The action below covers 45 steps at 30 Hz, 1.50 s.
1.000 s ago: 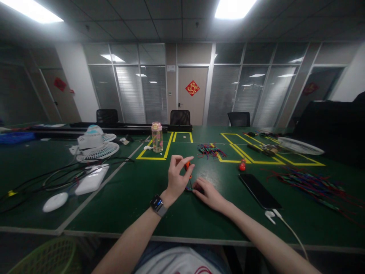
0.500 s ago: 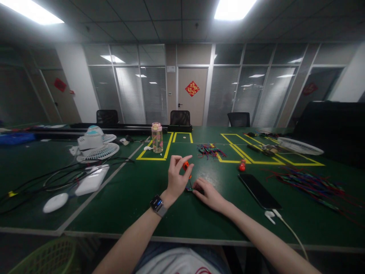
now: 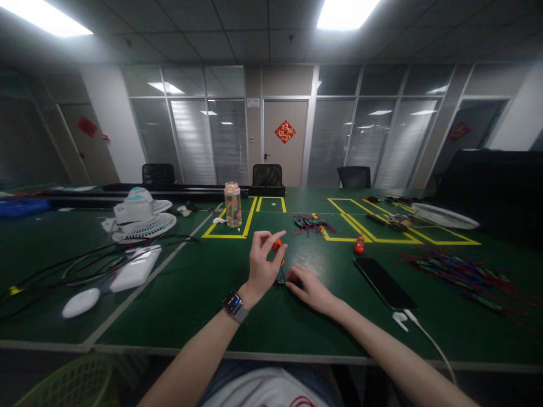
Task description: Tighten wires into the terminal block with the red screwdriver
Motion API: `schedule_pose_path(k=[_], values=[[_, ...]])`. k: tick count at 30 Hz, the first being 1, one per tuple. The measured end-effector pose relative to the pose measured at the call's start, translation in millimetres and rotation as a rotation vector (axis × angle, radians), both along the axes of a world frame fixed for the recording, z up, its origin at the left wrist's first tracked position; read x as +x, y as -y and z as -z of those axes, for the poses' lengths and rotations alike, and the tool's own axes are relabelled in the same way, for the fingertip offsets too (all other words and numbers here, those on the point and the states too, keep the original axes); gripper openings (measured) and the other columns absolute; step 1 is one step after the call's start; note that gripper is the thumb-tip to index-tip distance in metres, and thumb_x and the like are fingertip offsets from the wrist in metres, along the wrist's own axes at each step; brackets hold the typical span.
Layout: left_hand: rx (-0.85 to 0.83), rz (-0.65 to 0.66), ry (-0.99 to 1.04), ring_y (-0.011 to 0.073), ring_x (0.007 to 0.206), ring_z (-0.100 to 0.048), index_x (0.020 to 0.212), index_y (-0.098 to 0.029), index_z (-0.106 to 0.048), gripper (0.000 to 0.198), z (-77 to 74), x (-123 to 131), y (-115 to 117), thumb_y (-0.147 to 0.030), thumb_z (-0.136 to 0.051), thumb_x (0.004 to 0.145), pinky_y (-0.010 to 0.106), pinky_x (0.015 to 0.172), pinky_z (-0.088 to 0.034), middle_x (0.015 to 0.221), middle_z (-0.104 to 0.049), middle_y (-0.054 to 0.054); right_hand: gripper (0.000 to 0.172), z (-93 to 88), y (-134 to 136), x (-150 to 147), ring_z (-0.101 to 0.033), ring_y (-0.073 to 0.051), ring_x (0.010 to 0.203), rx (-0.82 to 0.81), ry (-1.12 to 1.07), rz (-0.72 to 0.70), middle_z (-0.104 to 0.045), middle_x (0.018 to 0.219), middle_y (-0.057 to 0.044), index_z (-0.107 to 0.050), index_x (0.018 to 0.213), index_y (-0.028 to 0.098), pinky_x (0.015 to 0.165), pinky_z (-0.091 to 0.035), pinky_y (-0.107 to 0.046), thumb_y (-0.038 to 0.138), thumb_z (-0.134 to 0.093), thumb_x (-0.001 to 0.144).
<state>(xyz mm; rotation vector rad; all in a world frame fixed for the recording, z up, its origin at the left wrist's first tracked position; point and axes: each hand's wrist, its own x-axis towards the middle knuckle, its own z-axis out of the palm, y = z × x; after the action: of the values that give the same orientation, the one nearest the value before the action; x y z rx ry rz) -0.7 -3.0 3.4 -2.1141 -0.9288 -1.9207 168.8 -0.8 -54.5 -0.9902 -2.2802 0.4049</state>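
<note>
My left hand (image 3: pixel 259 263) is raised over the table, closed with thumb and forefinger around the orange handle of a small screwdriver (image 3: pixel 277 246). The tool stands nearly upright, its thin dark shaft running down to a small greenish circuit board (image 3: pixel 280 281) on the table. Resting on the tabletop, my right hand (image 3: pixel 311 289) pinches the board's right edge with curled fingers. Part of the board is hidden behind my left wrist and my right fingertips. Beyond the hands lies a bunch of small wired boards (image 3: pixel 314 224).
On the right are a red-orange figurine (image 3: pixel 359 245), a black phone (image 3: pixel 384 282) with a white cable, and a pile of coloured wires (image 3: pixel 462 274). A pink-lidded bottle (image 3: pixel 233 206) stands ahead. White fans (image 3: pixel 144 217), cables and a white mouse (image 3: pixel 80 303) lie left.
Both hands keep nearly the same position, with the screwdriver still standing on the board. The whole view has shifted very slightly.
</note>
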Motion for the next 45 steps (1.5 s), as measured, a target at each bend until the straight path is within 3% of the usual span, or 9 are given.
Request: schedule_pose_path(k=[6, 10, 16, 22, 30, 36, 42, 45], values=[[-0.081, 0.096, 0.006, 0.0172, 0.103, -0.058, 0.132, -0.021, -0.053, 0.037, 1.6, -2.1, -0.6, -0.019, -0.037, 0.098, 0.031, 0.089, -0.050, 0.112, -0.057, 0.008, 0.009, -1.3, 0.6, -0.8, -0.052, -0.018, 0.077, 0.003, 0.002, 0.007, -0.054, 0.083, -0.002, -0.055, 0.086, 0.019, 0.070, -0.042, -0.029, 0.010, -0.056, 0.085], [-0.044, 0.064, 0.014, 0.0166, 0.097, -0.059, 0.128, -0.022, -0.056, 0.033, 2.6, -0.9, -2.5, -0.021, -0.049, 0.095, 0.031, 0.087, -0.050, 0.104, -0.059, 0.006, 0.009, -0.6, 0.4, -0.8, -0.052, -0.018, 0.077, -0.007, -0.007, 0.010, -0.055, 0.083, -0.002, -0.054, 0.085, 0.019, 0.069, -0.042, -0.028, 0.010, -0.056, 0.084], [0.000, 0.016, 0.020, 0.0142, 0.084, -0.055, 0.118, -0.023, -0.063, 0.030, 2.3, -1.0, -2.0, -0.030, -0.063, 0.089, 0.028, 0.077, -0.051, 0.093, -0.050, 0.003, 0.010, 0.2, 0.1, -0.8, -0.051, -0.017, 0.077, -0.002, 0.000, 0.008, -0.054, 0.084, -0.002, -0.054, 0.086, 0.019, 0.069, -0.042, -0.028, 0.010, -0.056, 0.084], [-0.100, 0.107, -0.014, 0.0168, 0.098, -0.057, 0.135, -0.022, -0.051, 0.040, 1.6, -2.2, -0.3, -0.020, -0.036, 0.098, 0.031, 0.086, -0.050, 0.107, -0.056, 0.008, 0.009, 2.7, -1.7, 0.0, -0.051, -0.018, 0.078, -0.001, -0.009, 0.003, -0.055, 0.085, -0.003, -0.055, 0.086, 0.019, 0.070, -0.042, -0.028, 0.011, -0.056, 0.085], [-0.078, 0.065, 0.000, 0.0167, 0.095, -0.059, 0.122, -0.023, -0.059, 0.032, 0.7, -0.6, -2.5, -0.025, -0.060, 0.090, 0.031, 0.085, -0.051, 0.102, -0.058, 0.005, 0.008, 2.2, -1.3, 0.5, -0.052, -0.018, 0.078, 0.004, -0.001, 0.001, -0.054, 0.085, -0.002, -0.055, 0.088, 0.019, 0.070, -0.043, -0.029, 0.012, -0.056, 0.085], [-0.205, 0.178, -0.034, 0.0165, 0.103, -0.061, 0.138, -0.024, -0.044, 0.041, 1.6, -1.1, -3.0, -0.018, -0.038, 0.098, 0.032, 0.090, -0.051, 0.122, -0.058, 0.009, 0.009, 2.4, -2.1, 0.4, -0.052, -0.018, 0.078, -0.003, -0.005, 0.009, -0.054, 0.084, -0.002, -0.055, 0.087, 0.019, 0.070, -0.043, -0.029, 0.011, -0.056, 0.084], [-0.115, 0.093, -0.011, 0.0145, 0.089, -0.060, 0.128, -0.023, -0.054, 0.036, 3.4, 0.2, -5.0, -0.023, -0.056, 0.093, 0.028, 0.082, -0.051, 0.101, -0.060, 0.005, 0.010, 2.0, -1.2, -0.2, -0.052, -0.018, 0.077, -0.006, -0.014, 0.018, -0.055, 0.084, -0.002, -0.055, 0.086, 0.019, 0.069, -0.042, -0.028, 0.010, -0.057, 0.083], [-0.109, 0.086, -0.030, 0.0148, 0.090, -0.059, 0.126, -0.023, -0.057, 0.033, 1.8, -0.4, -2.9, -0.025, -0.055, 0.093, 0.028, 0.083, -0.051, 0.100, -0.057, 0.005, 0.011, 2.6, -1.6, -0.4, -0.052, -0.018, 0.076, -0.002, -0.021, 0.012, -0.055, 0.083, -0.002, -0.055, 0.086, 0.018, 0.068, -0.042, -0.028, 0.008, -0.057, 0.083]])
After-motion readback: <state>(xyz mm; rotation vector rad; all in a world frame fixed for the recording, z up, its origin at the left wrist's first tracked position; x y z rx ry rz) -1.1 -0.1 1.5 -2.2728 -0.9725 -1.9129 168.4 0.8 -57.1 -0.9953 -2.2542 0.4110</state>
